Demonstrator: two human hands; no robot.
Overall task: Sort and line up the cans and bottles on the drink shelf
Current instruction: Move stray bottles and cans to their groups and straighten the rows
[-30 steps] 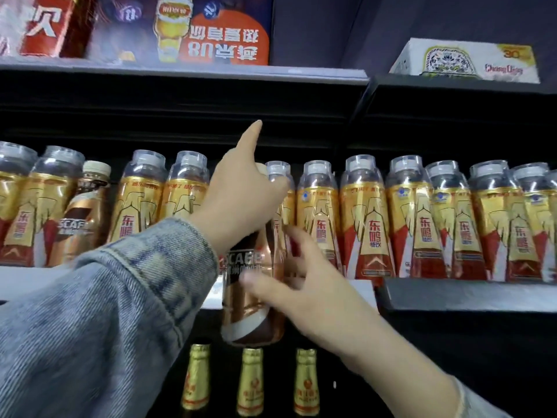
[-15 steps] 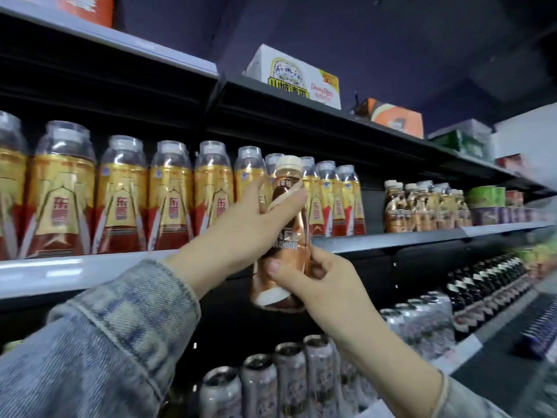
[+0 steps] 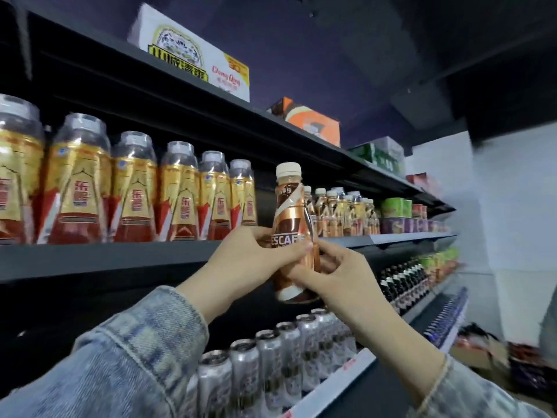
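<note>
A copper-brown coffee bottle (image 3: 290, 212) with a cream cap stands upright in the air in front of the dark shelf (image 3: 120, 254). My left hand (image 3: 250, 260) grips its middle from the left, and my right hand (image 3: 337, 276) holds its lower part from the right. On the shelf to the left runs a row of gold-and-red bottles (image 3: 132, 191). Just behind and right of the held bottle stands a group of matching coffee bottles (image 3: 340, 212). A gap in the row shows between the two groups.
Silver cans (image 3: 271, 357) line the shelf below my hands, with dark bottles (image 3: 401, 282) further right. Green and purple tubs (image 3: 398, 215) follow the coffee bottles. Cartons (image 3: 193, 55) sit on the top shelf. A white wall closes the aisle at right.
My view has swung right along the shelf. Both hands have carried the coffee bottle from the gold-and-red row toward the group of matching coffee bottles.
</note>
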